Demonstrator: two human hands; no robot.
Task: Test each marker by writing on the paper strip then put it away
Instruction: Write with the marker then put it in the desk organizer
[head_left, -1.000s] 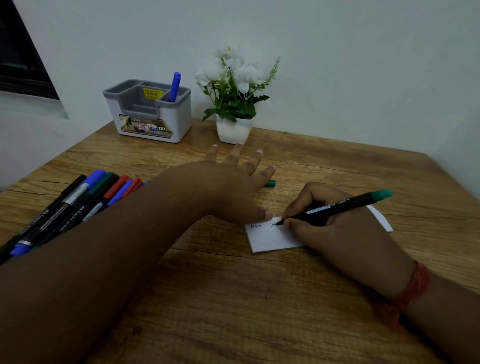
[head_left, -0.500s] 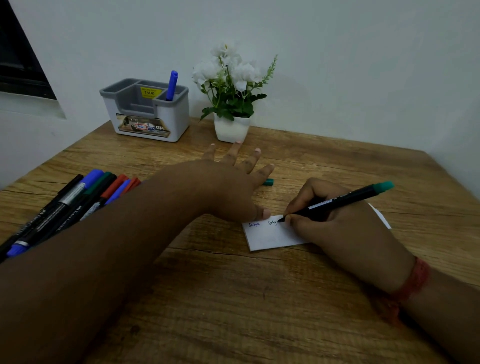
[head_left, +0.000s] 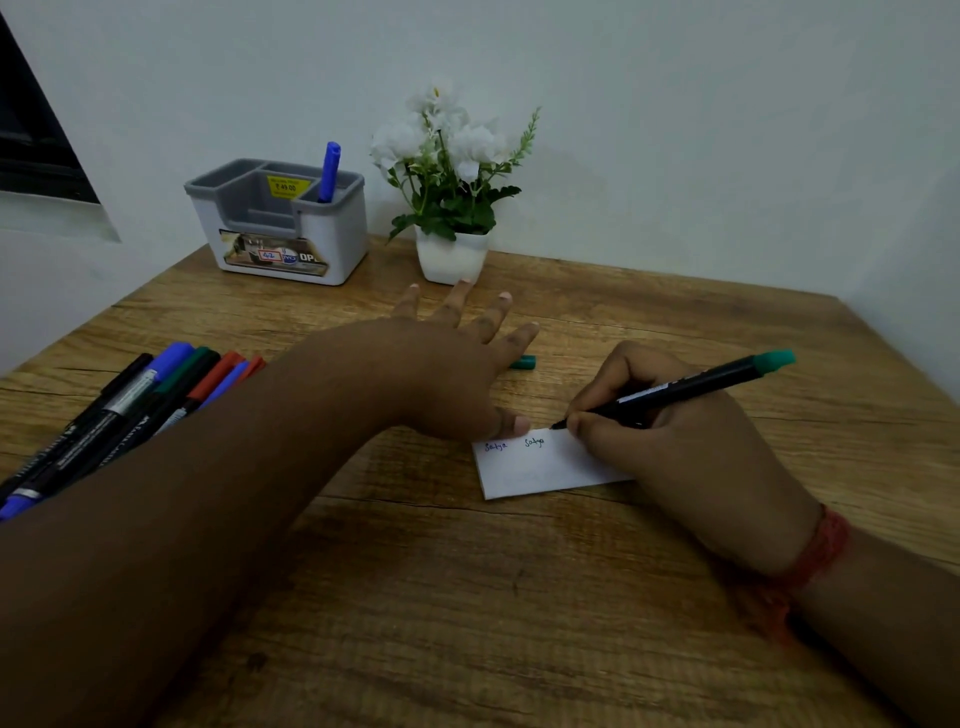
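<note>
My right hand (head_left: 675, 436) grips a black marker with a green end (head_left: 691, 387), its tip at the top edge of the white paper strip (head_left: 530, 470). Two small written words show on the strip's upper left. My left hand (head_left: 447, 364) lies flat on the table with fingers spread, its thumb pressing the strip's top left corner. A green marker cap (head_left: 522, 362) lies just past the left fingers. Several capped markers (head_left: 130, 410) in black, blue, green and red lie in a bunch at the left. A blue marker (head_left: 329, 171) stands in the grey-white organiser (head_left: 280, 228).
A white pot of white flowers (head_left: 451, 197) stands by the wall, right of the organiser. The wooden table (head_left: 467, 597) meets white walls at the back and right. A dark window frame (head_left: 31, 135) sits at the upper left.
The marker tip has travelled right along the strip's top edge, and a second written word now stands beside the first. The left hand has stayed flat in place.
</note>
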